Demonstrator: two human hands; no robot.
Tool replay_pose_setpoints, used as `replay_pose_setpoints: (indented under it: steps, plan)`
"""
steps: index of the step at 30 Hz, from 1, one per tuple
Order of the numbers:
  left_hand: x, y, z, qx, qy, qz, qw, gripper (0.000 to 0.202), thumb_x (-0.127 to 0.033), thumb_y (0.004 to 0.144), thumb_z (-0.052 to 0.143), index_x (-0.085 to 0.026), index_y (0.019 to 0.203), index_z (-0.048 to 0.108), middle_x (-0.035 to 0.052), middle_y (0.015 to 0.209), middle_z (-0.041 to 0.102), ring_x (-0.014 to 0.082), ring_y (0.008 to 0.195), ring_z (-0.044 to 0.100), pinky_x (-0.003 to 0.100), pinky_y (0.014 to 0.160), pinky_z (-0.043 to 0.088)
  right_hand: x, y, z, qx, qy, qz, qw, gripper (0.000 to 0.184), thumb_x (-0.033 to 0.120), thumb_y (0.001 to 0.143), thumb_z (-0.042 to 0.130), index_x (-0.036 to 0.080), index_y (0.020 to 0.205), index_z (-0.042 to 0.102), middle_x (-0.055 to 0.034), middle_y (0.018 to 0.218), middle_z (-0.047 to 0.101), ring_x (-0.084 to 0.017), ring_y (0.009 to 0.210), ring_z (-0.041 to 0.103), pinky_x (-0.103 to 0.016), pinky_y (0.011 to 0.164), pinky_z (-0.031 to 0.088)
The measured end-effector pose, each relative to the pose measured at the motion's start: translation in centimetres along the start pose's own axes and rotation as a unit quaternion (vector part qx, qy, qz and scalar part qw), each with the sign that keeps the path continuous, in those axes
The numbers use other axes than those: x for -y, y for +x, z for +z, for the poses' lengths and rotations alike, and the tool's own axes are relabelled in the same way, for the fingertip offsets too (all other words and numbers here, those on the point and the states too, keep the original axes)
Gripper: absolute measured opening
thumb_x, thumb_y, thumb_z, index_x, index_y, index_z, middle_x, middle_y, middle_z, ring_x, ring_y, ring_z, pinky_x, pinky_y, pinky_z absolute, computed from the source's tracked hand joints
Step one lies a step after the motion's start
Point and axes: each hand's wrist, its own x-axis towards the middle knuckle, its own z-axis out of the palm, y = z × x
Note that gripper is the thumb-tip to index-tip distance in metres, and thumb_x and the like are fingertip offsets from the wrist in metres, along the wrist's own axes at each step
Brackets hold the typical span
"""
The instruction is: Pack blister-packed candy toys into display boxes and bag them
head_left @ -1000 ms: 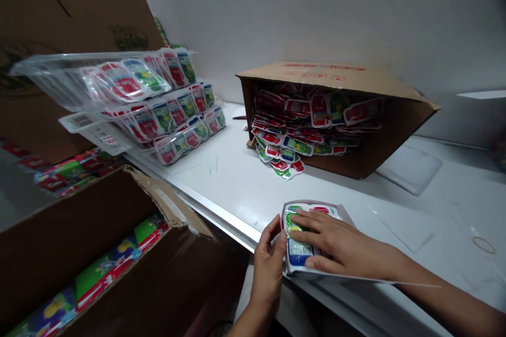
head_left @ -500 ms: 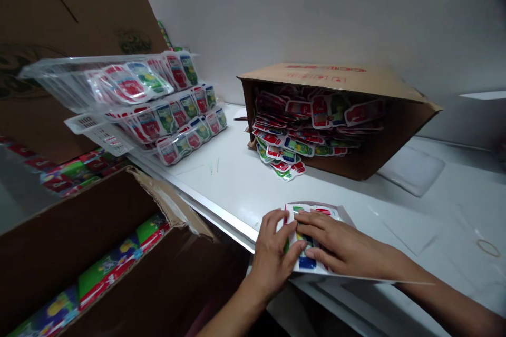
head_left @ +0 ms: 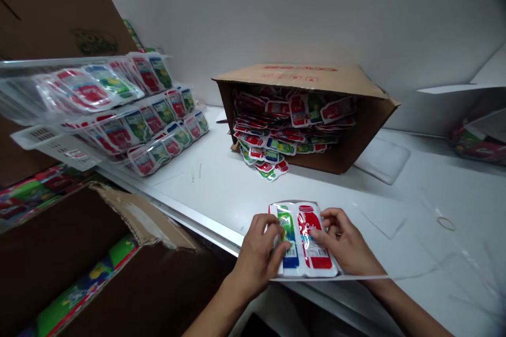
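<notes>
At the near edge of the tabletop (head_left: pixel 221 189), I have the left hand (head_left: pixel 256 255) curled over the left side of a twin pack (head_left: pixel 306 245), with the thumb pressed on its green sachet and the fingers tucked at the rim. The right hand (head_left: pixel 346 245) pinches the opposite side, fingertips on the edge beside the red sachet, so both hands are closed on the same pack. The pack lies flat on a thin white card (head_left: pixel 348 276) right at the tabletop's edge. Just beyond it, a cardboard box (head_left: pixel 356 131) lies on its side. Its open mouth faces me and is crammed with similar packs, and a few loose packs (head_left: pixel 269 167) spill out onto the tabletop. To the left, clear trays (head_left: pixel 59 71) of the same packs are stacked at a tilt. Below them, off the tabletop, an open carton (head_left: pixel 118 237) holds colourful printed packs. Well to the right, a rubber band (head_left: pixel 446 222) lies on the tabletop.
</notes>
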Motion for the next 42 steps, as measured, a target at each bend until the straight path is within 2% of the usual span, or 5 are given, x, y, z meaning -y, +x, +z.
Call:
replay_pose_setpoints:
  steps: [12, 21, 29, 35, 42]
  plan:
    - [-0.2, 1.2, -1.9, 0.032, -0.021, 0.017, 0.999, 0.023, -0.025, 0.090, 0.054, -0.021, 0.107, 0.068, 0.0110, 0.101, 0.068, 0.0235, 0.095, 0.061, 0.039, 0.086, 0.050, 1.1, -0.2, -1.8, 0.048, 0.033, -0.014, 0.998, 0.042, 0.056, 0.091, 0.045, 0.024, 0.117, 0.051, -0.0054, 0.101, 0.061, -0.019, 0.082, 0.063, -0.031, 0.068, 0.054]
    - [-3.5, 11.3, 3.1, 0.175, -0.303, -0.344, 0.871, 0.028, -0.041, 0.077, 0.069, -0.015, 0.084, 0.060, 0.0015, 0.052, 0.064, 0.0190, 0.044, 0.062, 0.027, 0.044, 0.048, 0.7, -1.6, -1.4, 0.036, 0.114, 0.050, 0.992, 0.046, 0.055, 0.082, 0.059, 0.021, 0.112, 0.052, -0.0046, 0.101, 0.058, -0.014, 0.068, 0.056, -0.030, 0.064, 0.051]
    - [-3.7, 12.0, 5.9, 0.157, -0.320, -0.458, 0.815, 0.016, -0.019, 0.083, 0.062, -0.019, 0.085, 0.047, -0.0062, 0.045, 0.053, 0.0155, 0.043, 0.060, 0.031, 0.052, 0.055, 0.2, -2.6, -0.4, -0.026, 0.115, 0.079, 0.990, 0.052, 0.043, 0.077, 0.067, 0.022, 0.121, 0.048, -0.0040, 0.102, 0.058, -0.012, 0.065, 0.055, -0.030, 0.064, 0.050]
    - [-4.1, 11.4, 6.2, 0.125, -0.293, -0.434, 0.843, 0.021, -0.019, 0.078, 0.067, -0.018, 0.093, 0.052, -0.0041, 0.057, 0.055, 0.0168, 0.051, 0.061, 0.033, 0.058, 0.054, 0.4, -2.5, -1.1, 0.008, 0.051, 0.043, 0.998, 0.056, 0.032, 0.079, 0.063, 0.027, 0.133, 0.047, -0.0031, 0.107, 0.053, -0.012, 0.068, 0.053, -0.030, 0.069, 0.049]
    - [-4.7, 11.8, 0.6, -0.012, 0.000, -0.073, 0.997, 0.028, -0.022, 0.085, 0.057, -0.020, 0.114, 0.060, 0.0079, 0.103, 0.062, 0.0182, 0.076, 0.060, 0.033, 0.074, 0.047, -0.1, -2.1, -2.0, 0.046, -0.056, -0.023, 0.997, 0.047, 0.039, 0.086, 0.057, 0.028, 0.132, 0.054, -0.0026, 0.098, 0.055, -0.013, 0.064, 0.052, -0.030, 0.063, 0.048]
